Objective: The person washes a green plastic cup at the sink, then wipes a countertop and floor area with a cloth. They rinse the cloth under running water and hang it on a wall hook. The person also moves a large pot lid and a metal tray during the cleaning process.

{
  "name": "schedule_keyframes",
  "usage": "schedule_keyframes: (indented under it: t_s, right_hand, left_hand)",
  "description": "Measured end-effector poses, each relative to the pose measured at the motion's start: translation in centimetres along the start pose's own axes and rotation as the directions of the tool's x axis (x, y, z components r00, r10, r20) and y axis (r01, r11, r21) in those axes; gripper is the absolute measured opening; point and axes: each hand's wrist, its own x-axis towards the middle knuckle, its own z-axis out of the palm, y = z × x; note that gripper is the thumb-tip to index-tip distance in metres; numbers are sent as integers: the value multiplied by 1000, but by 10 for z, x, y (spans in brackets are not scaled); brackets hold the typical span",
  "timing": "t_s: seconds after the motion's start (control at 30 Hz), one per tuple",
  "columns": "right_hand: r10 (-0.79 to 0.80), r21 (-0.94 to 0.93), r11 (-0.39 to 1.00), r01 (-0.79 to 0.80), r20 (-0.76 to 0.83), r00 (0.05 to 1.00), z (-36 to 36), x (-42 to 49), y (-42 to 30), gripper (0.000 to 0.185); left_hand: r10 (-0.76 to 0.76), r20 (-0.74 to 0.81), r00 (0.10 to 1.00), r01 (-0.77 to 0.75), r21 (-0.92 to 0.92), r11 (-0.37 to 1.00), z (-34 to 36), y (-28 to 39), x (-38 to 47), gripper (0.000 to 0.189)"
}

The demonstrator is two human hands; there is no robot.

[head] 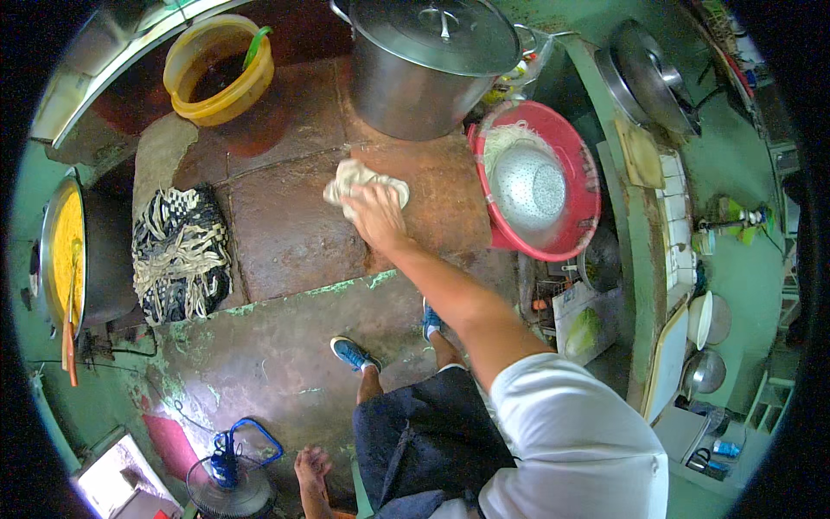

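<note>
In the head view my right hand (pixel 376 214) is spread over a crumpled off-white cloth (pixel 353 178) on a raised, worn brown tiled surface (pixel 292 227). Its fingers press or grip the cloth's near side; which of the two is blurred. My left hand (pixel 313 464) hangs low at my left side, near a standing fan (pixel 230 486), with fingers loosely bent and nothing visible in it. A tall lidded metal pot (pixel 415 91) stands beyond the cloth. To the right of the cloth, a red plastic basin (pixel 587 194) holds a perforated metal colander (pixel 528 188) and pale noodle-like strands (pixel 506 139).
A yellow tub (pixel 227 113) with dark contents and a green handle stands at the far left. Nearer lies a black-and-white woven mat (pixel 181 253). A large pot (pixel 104 259) of yellow food holds a long-handled utensil (pixel 70 324). A green-painted wall ledge (pixel 639 259) runs along the right.
</note>
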Motion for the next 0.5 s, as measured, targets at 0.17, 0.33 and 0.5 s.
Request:
schedule_keyframes:
  t_s: [0.17,0.33,0.5]
  right_hand:
    - [-347,156,938,310,387,854,-90,-66,52,26]
    - [-174,249,961,120,205,963,-143,9,150,39]
    - [115,-117,987,-111,26,993,-100,-9,153,48]
  left_hand:
    - [54,-60,997,-48,89,995,86,13,-32,40]
    - [30,-165,986,-23,43,999,157,-28,-63,38]
    - [-71,-81,994,65,-65,996,193,-68,-88,34]
